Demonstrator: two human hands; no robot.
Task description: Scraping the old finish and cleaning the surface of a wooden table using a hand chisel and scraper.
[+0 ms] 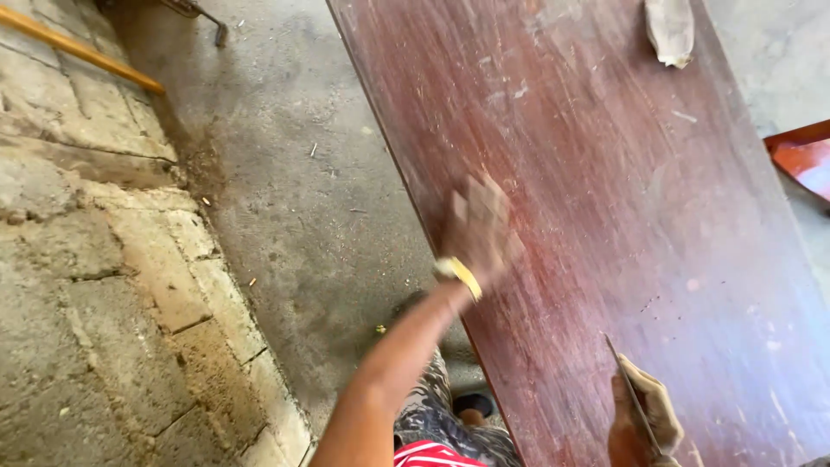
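**Two hands on a scuffed red-brown board**

A long red-brown wooden board (622, 225) runs from the top of the view down to the bottom right, its face streaked with pale scratches and dust. The left hand (478, 229) lies on the board close to its left edge, about halfway along; it is blurred, the fingers look loosely spread and flat against the wood, and whether anything sits beneath the palm cannot be told. A yellow wristband (458, 273) circles that wrist, right at the board's edge.

The right hand (644, 419) is near the bottom of the board, well apart from the left, and is closed around a thin flat metal blade (629, 389) whose tip points up and away across the wood and rests on or just over the surface.

Near the far end of the board lies a crumpled pale scrap, perhaps worn abrasive paper (670, 30). Beyond the board's right edge shows a piece of orange-red wood (800, 156). To the left, past the board's edge, are a dusty concrete floor (294, 199), a rough block wall (95, 259) and a wooden handle (78, 50) leaning against it.
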